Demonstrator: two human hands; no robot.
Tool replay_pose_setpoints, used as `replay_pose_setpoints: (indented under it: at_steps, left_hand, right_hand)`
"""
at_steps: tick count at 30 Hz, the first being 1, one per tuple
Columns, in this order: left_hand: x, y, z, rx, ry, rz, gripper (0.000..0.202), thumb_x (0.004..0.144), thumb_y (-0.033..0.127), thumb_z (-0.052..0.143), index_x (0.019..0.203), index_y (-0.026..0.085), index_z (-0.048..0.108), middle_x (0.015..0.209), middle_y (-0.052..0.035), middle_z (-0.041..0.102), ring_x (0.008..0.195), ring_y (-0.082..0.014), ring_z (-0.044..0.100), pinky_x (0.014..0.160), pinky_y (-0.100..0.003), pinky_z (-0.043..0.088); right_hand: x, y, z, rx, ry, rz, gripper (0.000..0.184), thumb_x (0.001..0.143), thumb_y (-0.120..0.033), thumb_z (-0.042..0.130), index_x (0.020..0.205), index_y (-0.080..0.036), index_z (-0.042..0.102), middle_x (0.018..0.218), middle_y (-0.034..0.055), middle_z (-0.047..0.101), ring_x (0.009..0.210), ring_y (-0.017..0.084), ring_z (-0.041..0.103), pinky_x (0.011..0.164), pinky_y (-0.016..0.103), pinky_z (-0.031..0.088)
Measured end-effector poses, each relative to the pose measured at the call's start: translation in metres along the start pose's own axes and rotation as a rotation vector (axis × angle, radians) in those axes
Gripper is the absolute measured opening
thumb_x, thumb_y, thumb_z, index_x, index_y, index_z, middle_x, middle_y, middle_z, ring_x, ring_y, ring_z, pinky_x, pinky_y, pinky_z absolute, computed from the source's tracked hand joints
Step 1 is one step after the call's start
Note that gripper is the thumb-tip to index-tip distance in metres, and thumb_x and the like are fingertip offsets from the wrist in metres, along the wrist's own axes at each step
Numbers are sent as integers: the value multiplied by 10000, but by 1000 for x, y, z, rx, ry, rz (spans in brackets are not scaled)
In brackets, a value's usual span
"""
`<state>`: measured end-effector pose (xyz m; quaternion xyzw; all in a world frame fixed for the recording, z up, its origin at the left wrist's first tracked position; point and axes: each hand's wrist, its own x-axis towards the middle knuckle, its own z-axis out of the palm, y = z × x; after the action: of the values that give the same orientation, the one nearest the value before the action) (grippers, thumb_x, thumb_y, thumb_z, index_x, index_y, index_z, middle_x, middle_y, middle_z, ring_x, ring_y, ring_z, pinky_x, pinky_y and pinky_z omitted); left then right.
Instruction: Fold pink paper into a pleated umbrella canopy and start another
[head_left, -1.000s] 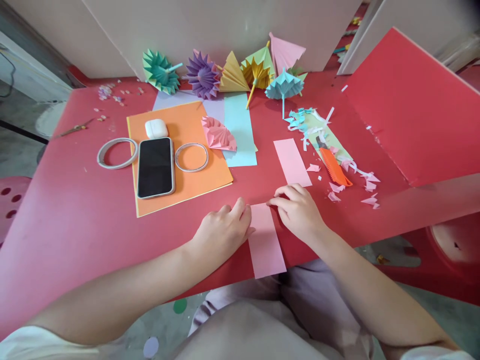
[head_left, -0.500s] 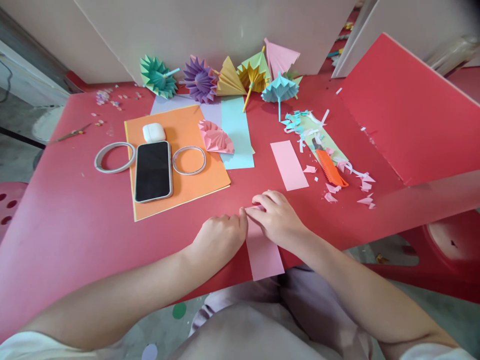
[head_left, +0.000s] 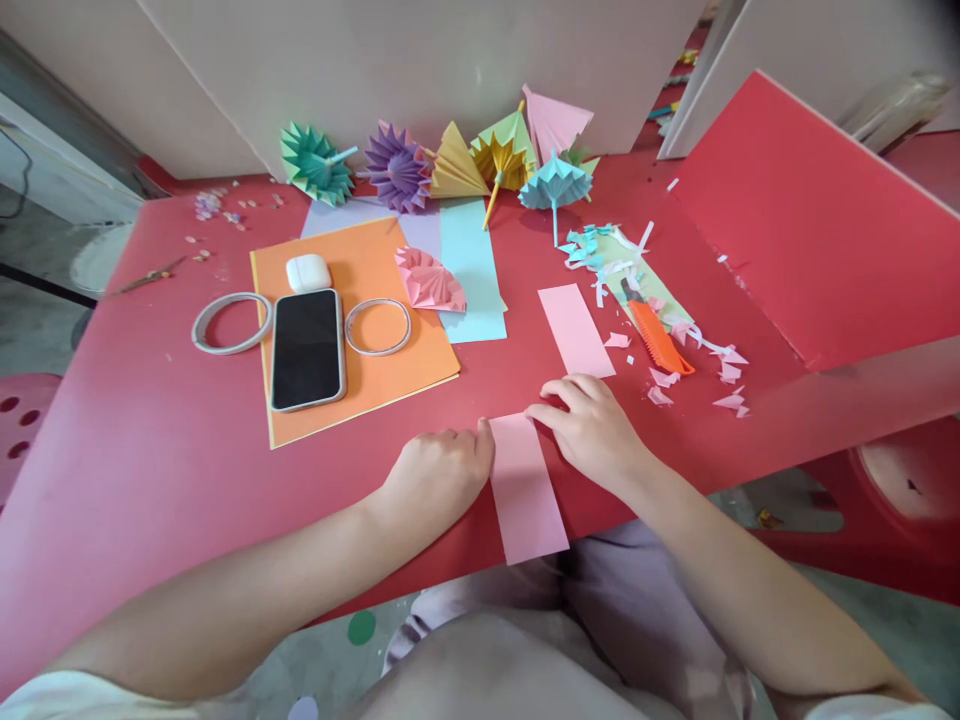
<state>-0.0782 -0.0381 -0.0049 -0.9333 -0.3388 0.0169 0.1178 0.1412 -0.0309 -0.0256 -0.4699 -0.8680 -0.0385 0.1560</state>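
Note:
A pink paper strip (head_left: pixel 529 490) lies lengthwise before me, its near end by the table's front edge. My left hand (head_left: pixel 442 475) is closed at its far left corner, thumb and curled fingers on the paper's edge. At the far right corner, the thumb of my right hand (head_left: pixel 596 430) touches the strip; its other fingers are loosely bent and apart from the thumb, beyond the far edge. A second pink paper strip (head_left: pixel 576 328) lies flat just past my right hand. To its right rests an orange craft knife (head_left: pixel 660 338) among paper scraps (head_left: pixel 664 378).
Pleated paper umbrellas (head_left: pixel 397 172) line the back panel. On the left, orange sheets (head_left: pixel 375 390) hold a phone (head_left: pixel 307 350), a white earbud case (head_left: pixel 308 272) and a ring-shaped band (head_left: pixel 379 327). A pink paper fan (head_left: pixel 430 280) lies nearby. A red board (head_left: pixel 825 220) stands tilted at right.
My right hand has slid rightward along the strip's far edge, from near my left thumb to the far right corner. My left hand stays in place.

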Motion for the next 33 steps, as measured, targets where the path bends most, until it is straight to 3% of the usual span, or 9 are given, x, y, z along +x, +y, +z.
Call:
replay_pose_setpoints:
  at_steps: [6, 12, 24, 33]
  left_hand:
    - [2, 0, 5, -1, 112, 15, 226, 823, 105, 474, 971, 40, 632, 493, 0, 518, 399, -156, 529, 345, -244, 265]
    - [0, -1, 6, 2, 87, 16, 209, 836, 105, 469, 964, 48, 624, 492, 3, 507, 404, -157, 540, 353, -239, 256]
    - [1, 0, 9, -33, 82, -18, 206, 852, 152, 476, 963, 69, 628, 494, 1, 515, 402, -178, 540, 335, -252, 245]
    - [2, -2, 8, -28, 106, -15, 164, 845, 121, 460, 882, 78, 614, 481, 2, 518, 399, -156, 538, 355, -242, 218]
  right_hand:
    - [6, -11, 5, -36, 54, -43, 246, 823, -63, 491, 842, -215, 684, 906, 63, 608, 872, 186, 427, 869, 329, 384]
    - [14, -24, 11, -9, 91, -94, 245, 874, -132, 476, 926, -251, 684, 867, 48, 604, 820, 172, 413, 895, 338, 368]
    - [-8, 1, 4, -60, 27, 32, 352, 749, 11, 496, 931, -230, 678, 934, 54, 625, 888, 190, 444, 831, 320, 387]
    - [7, -22, 14, -47, 87, -45, 245, 847, -111, 484, 912, -230, 688, 919, 62, 619, 847, 182, 429, 915, 355, 355]
